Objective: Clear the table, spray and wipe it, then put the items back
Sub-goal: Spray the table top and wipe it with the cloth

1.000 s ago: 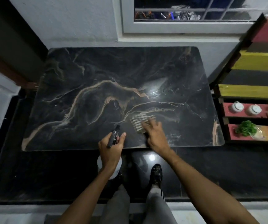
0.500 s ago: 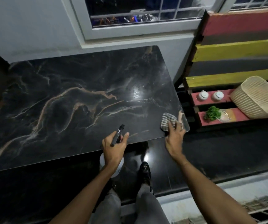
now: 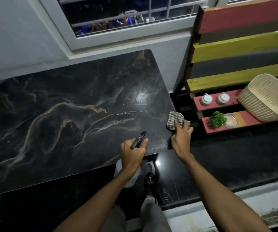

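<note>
Trouser legs in grey and a black shoe stood on the glossy dark floor at six o'clock. Just beyond them the left hand hung over the near edge of the counter. Its fingers were clenched round the neck of the spray bottle, whose black nozzle pointed toward one o'clock while its white body hung below the wrist, off the counter. At three o'clock from that hand, the right hand had its fingers curled over the checked cloth, grasping it bunched on the counter's near right corner. Part of the cloth seemed to reach past the edge. The dark marble top showed pale and tan veins, with a bright glare at eleven o'clock from the cloth. Farther out at three o'clock, a painted pallet shelf carried two white lidded pots, a bunch of green herbs beside a glass dish, and a pale woven basket lying tilted. At twelve o'clock a white-framed window stood above the counter
</note>
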Tool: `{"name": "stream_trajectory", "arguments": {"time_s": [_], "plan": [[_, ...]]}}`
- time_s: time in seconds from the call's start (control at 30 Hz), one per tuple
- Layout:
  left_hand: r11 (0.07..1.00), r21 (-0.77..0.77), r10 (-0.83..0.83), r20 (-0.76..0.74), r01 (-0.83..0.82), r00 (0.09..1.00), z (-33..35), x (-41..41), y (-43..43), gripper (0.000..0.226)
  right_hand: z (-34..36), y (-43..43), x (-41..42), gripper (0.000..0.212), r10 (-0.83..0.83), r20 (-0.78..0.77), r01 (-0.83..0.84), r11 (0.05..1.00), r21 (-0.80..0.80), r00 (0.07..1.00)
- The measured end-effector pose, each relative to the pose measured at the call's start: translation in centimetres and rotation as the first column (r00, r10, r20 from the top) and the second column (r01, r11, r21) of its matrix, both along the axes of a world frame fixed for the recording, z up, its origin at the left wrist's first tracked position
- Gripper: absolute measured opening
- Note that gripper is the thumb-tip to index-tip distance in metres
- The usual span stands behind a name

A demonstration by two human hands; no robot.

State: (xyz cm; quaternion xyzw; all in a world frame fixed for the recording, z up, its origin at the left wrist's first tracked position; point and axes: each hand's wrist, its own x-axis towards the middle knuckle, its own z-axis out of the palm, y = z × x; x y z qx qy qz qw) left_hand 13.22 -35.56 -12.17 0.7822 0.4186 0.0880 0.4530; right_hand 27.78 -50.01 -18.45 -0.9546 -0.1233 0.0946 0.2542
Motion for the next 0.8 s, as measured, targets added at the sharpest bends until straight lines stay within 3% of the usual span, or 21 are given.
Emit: {"name": "stream_trajectory", "arguments": {"time_s": [0.13, 0.23, 0.27, 0.3, 0.33, 0.37, 0.4, 0.43, 0.5, 0.53, 0.57, 0.6, 0.67, 0.7, 0.73, 0.8], "plan": [[0.995, -0.017, 0.103, 0.035, -0.103, 0.994, 0.4, 0.5, 2.7, 0.044, 0.5, 3.8, 1.0, 0.073, 0.245, 0.057, -0.241, 0.968, -0.078, 0.968], [0.983, 0.034, 0.177, 0.084, -0.18, 0.981, 1.3, 0.1, 4.8, 0.051, 1.3, 7.6, 0.6, 0.066, 0.11, -0.002, -0.11, 0.994, -0.015, 0.994], [0.976, 0.049, 0.205, 0.1, -0.211, 0.974, 1.5, -0.1, 5.7, 0.051, 1.9, 9.5, -0.6, 0.063, 0.194, -0.017, -0.193, 0.98, 0.043, 0.981], [0.969, 0.058, 0.235, 0.106, -0.242, 0.966, 1.7, -0.4, 6.5, 0.048, 2.1, 11.2, -2.1, 0.062, 0.391, 0.0, -0.389, 0.917, 0.091, 0.921], [0.961, 0.066, 0.26, 0.105, -0.268, 0.96, 1.8, -0.7, 7.6, 0.043, 2.1, 12.7, -3.3, 0.064, 0.613, 0.049, -0.615, 0.785, 0.072, 0.788], [0.957, 0.069, 0.276, 0.1, -0.283, 0.956, 1.9, -0.9, 8.5, 0.038, 1.7, 13.6, -3.5, 0.068, 0.749, 0.091, -0.754, 0.655, 0.046, 0.656], [0.952, 0.064, 0.294, 0.096, -0.301, 0.951, 1.9, -1.2, 9.6, 0.035, 1.5, 14.5, -2.7, 0.07, 0.793, 0.123, -0.801, 0.598, 0.037, 0.597], [0.946, 0.052, 0.315, 0.097, -0.321, 0.944, 1.9, -1.5, 10.7, 0.034, 1.3, 15.3, -1.6, 0.067, 0.744, 0.117, -0.752, 0.657, 0.053, 0.658], [0.934, 0.053, 0.346, 0.115, -0.353, 0.931, 2.3, -2.3, 12.8, 0.034, 0.7, 16.9, 0.6, 0.064, 0.401, -0.001, -0.398, 0.911, 0.109, 0.916], [0.929, 0.062, 0.355, 0.129, -0.365, 0.926, 2.5, -2.7, 13.7, 0.034, 0.6, 18.0, 0.5, 0.069, 0.292, -0.034, -0.288, 0.953, 0.099, 0.956], [0.925, 0.063, 0.365, 0.131, -0.375, 0.922, 2.6, -3.0, 14.6, 0.033, 0.9, 19.1, -0.4, 0.073, 0.317, -0.019, -0.315, 0.946, 0.079, 0.948], [0.918, 0.063, 0.382, 0.132, -0.392, 0.915, 2.7, -3.3, 15.8, 0.033, 1.0, 20.6, -1.7, 0.075, 0.467, 0.034, -0.469, 0.882, 0.055, 0.883], [0.909, 0.082, 0.398, 0.126, -0.409, 0.909, 2.6, -3.7, 17.7, 0.032, 0.6, 22.3, -3.9, 0.076, 0.802, 0.112, -0.806, 0.591, -0.005, 0.587], [0.909, 0.094, 0.393, 0.127, -0.405, 0.911, 2.5, -3.8, 18.5, 0.033, 0.7, 23.1, -3.4, 0.074, 0.864, 0.143, -0.871, 0.491, -0.025, 0.484], [0.911, 0.097, 0.386, 0.136, -0.4, 0.913, 2.4, -3.9, 19.5, 0.033, 0.7, 24.3, -2.1, 0.071, 0.854, 0.146, -0.861, 0.508, -0.034, 0.498], [0.913, 0.101, 0.376, 0.173, -0.396, 0.91, 2.2, -4.3, 21.5, 0.034, 0.9, 26.8, 0.8, 0.068, 0.624, 0.075, -0.627, 0.779, 0.017, 0.778]]}}
